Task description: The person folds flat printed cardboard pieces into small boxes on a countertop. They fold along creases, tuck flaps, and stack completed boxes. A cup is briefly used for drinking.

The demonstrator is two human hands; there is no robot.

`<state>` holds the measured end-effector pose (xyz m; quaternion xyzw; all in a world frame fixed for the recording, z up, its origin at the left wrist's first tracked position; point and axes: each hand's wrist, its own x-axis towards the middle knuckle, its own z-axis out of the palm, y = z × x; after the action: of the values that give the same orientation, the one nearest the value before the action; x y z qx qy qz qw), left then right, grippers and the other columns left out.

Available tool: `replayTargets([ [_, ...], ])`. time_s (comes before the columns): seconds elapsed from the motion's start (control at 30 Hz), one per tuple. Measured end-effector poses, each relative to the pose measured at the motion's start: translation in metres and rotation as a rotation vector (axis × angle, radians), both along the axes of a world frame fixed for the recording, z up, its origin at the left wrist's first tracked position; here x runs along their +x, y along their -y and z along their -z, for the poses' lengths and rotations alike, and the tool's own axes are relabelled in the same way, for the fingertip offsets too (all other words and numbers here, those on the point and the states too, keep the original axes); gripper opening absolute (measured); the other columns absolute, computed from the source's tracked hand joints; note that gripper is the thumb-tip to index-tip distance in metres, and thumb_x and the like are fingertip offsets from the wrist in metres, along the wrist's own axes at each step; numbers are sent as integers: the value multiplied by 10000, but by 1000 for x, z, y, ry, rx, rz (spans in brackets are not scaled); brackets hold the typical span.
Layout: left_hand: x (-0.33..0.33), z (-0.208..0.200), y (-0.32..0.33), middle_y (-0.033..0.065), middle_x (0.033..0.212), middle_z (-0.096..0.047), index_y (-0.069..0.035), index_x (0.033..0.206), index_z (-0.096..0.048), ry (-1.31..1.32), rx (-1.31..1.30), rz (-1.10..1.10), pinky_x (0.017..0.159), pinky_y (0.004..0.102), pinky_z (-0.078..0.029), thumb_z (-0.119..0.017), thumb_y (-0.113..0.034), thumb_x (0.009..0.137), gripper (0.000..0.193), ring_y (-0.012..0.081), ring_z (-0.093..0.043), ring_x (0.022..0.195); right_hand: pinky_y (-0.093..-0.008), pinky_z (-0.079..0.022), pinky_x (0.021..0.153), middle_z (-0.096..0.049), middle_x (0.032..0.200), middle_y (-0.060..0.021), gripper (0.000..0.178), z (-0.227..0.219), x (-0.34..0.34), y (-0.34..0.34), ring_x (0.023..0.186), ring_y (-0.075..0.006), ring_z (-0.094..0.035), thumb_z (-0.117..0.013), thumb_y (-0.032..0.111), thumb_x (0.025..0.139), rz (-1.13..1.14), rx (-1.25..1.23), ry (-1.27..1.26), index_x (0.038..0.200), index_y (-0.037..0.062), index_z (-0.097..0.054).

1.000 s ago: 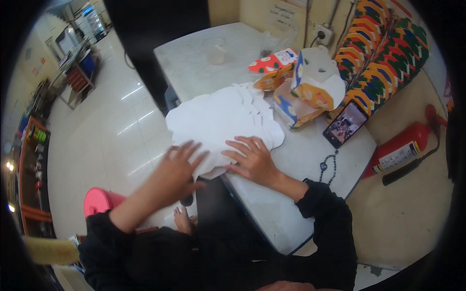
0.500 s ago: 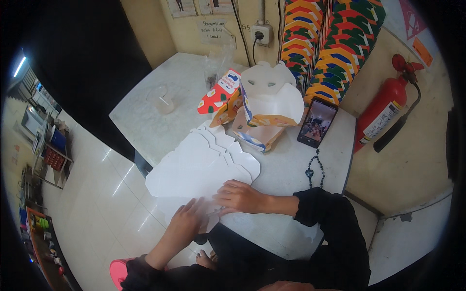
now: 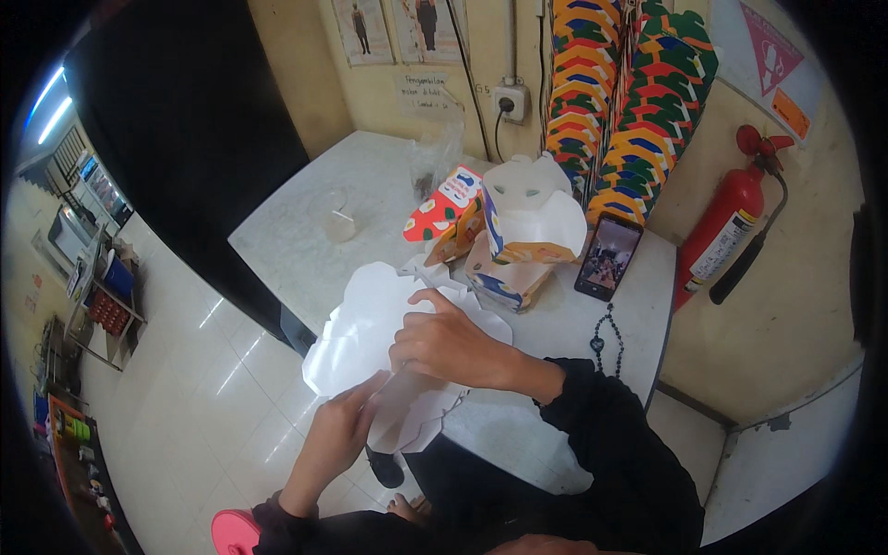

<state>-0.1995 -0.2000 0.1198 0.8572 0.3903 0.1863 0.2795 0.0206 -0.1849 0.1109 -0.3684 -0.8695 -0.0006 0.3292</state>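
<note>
Left hand (image 3: 344,424): fingers pinching a white card's (image 3: 404,412) raised near flap, on the stack (image 3: 499,331) overhanging the bench's (image 3: 287,217) left edge; a tug could drag sheets off. Right hand (image 3: 444,344): fingers bent over card, grip unclear; uneven pressure could skew the crease.

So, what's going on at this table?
A person has both bare hands on a loose pile of flat white carton blanks at the near edge of the table. The left hand and right hand hold one piece, seemingly bent up between them. Beyond are an open patterned cardboard box and an upright smartphone.
</note>
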Motion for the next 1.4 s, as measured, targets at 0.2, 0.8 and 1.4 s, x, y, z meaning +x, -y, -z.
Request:
replayTargets([
  [0.2,2,-14,3,215,838,-629,-79,1210,-549,-5,37,-80,685,372,-494,-535,-48,854,358,368,-627,793,-440,-274,1023,-613,723,8,34,-23,2,2,808,-153,-569,-650,175,758,-20,52,-32,745,148,-664],
  [0.8,16,-37,41,19,927,-612,22,1153,-549,728,-296,-172,611,184,-398,-476,-275,956,363,51,-520,762,-499,-133,1103,-398,1382,-116,560,-38,-1,37,1323,-293,-297,-611,474,803,136,316,-193,1260,165,-516],
  [1.4,-10,1,41,135,1351,-383,-22,1377,-261,1010,-1252,196,1049,397,-309,-714,-271,736,823,244,-377,1263,-465,-394,986,-662,1002,-165,143,-26,-16,41,1009,-286,-623,-495,94,925,-299,-221,-740,960,1,-597],
])
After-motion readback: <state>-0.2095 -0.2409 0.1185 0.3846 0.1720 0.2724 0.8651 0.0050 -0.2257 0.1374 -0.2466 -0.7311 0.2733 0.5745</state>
